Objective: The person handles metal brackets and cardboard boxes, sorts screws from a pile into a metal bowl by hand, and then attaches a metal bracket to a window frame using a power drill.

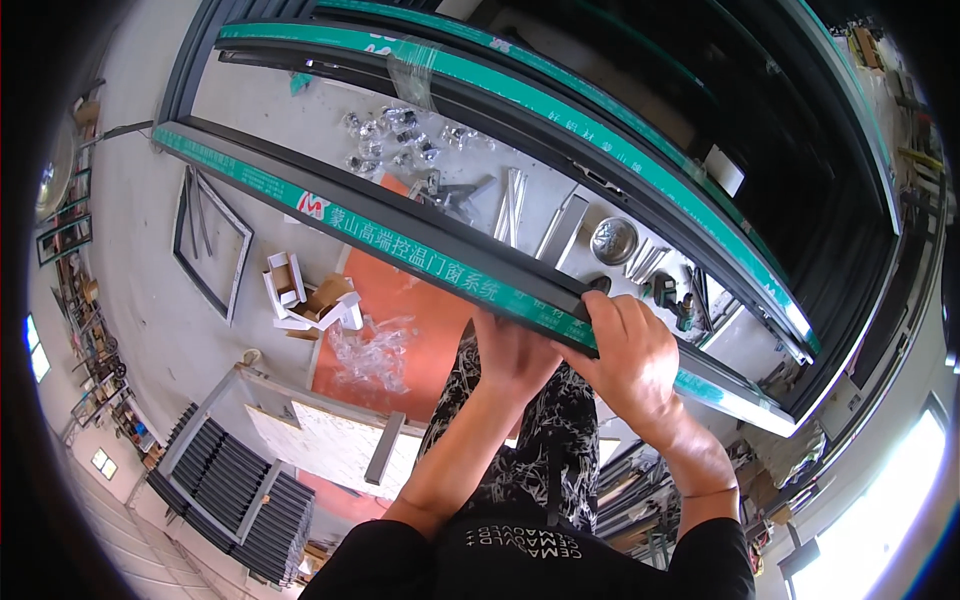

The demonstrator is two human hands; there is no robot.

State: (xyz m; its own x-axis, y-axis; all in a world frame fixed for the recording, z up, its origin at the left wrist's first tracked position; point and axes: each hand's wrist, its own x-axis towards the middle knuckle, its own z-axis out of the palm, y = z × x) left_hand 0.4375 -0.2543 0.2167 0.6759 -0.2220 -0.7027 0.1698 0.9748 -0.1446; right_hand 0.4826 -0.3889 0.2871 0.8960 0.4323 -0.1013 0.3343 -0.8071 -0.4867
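Note:
A dark grey aluminium window frame stands before me, its lower rail [400, 245] slanting from upper left to lower right with green protective film along its face. My right hand [635, 360] is closed around this rail right of the middle, fingers over the top edge and thumb against the filmed face. A small dark piece [600, 285] shows at its fingertips, too small to name. Close beside it, my left hand [515, 355] reaches up against the rail's underside; its fingers are hidden behind the rail. Further green-filmed bars [560, 110] run behind, roughly parallel.
Beyond the rail, the floor holds several plastic-wrapped parts [400, 135], metal strips [510, 205] and a round metal bowl [614, 240]. An open carton [325, 300] and crumpled clear plastic [375, 352] lie at left. A rack of dark profiles [235, 495] stands lower left.

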